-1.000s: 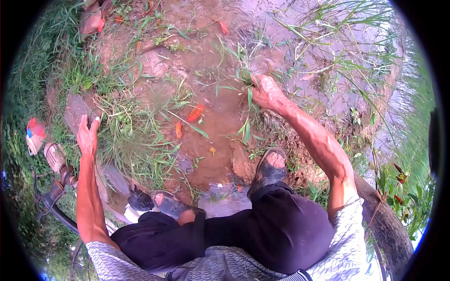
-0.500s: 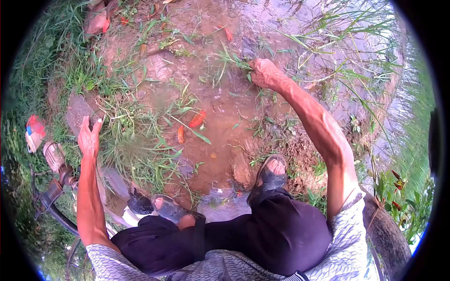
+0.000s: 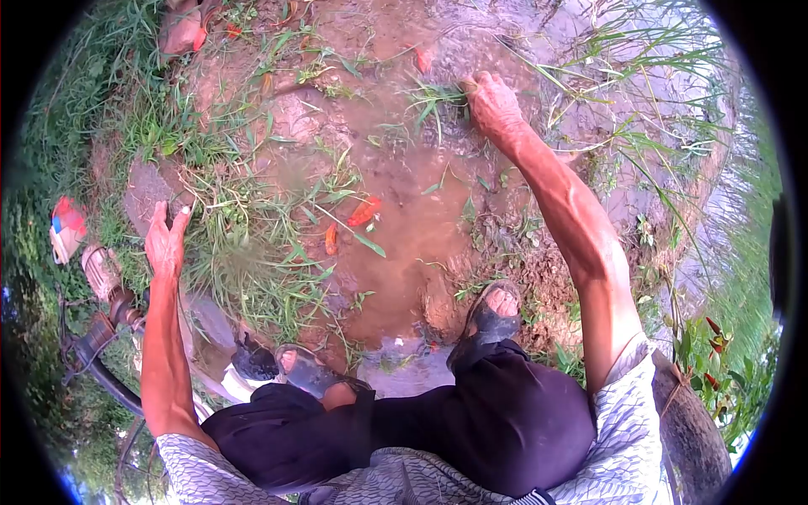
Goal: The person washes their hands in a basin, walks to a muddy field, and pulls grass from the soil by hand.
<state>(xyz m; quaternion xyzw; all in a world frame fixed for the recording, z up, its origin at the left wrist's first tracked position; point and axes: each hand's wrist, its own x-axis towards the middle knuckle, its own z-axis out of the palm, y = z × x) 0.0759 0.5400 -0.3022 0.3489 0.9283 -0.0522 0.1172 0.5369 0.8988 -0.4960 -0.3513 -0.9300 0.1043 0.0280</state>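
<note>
My right hand (image 3: 492,103) is closed around a tuft of green grass (image 3: 434,98), whose blades lie over shallow muddy water (image 3: 412,210). My left hand (image 3: 165,241) holds nothing; its thumb and fingers are apart, beside a flat grey stone (image 3: 145,195) and a heap of cut-looking grass (image 3: 240,236). Orange-red petals or leaves (image 3: 364,211) lie in the mud between my hands. Another reddish one (image 3: 422,59) rests near the grass in my right hand.
My sandaled feet (image 3: 490,316) stand at the puddle's near edge. A bicycle-like frame with a black tube (image 3: 109,379) is at the lower left, near a red, white and blue item (image 3: 67,229). Tall grass (image 3: 648,59) grows at the right, above a log (image 3: 694,429).
My right hand has moved slightly away from me and to the right with the grass, and the water around it ripples. My left hand has barely moved.
</note>
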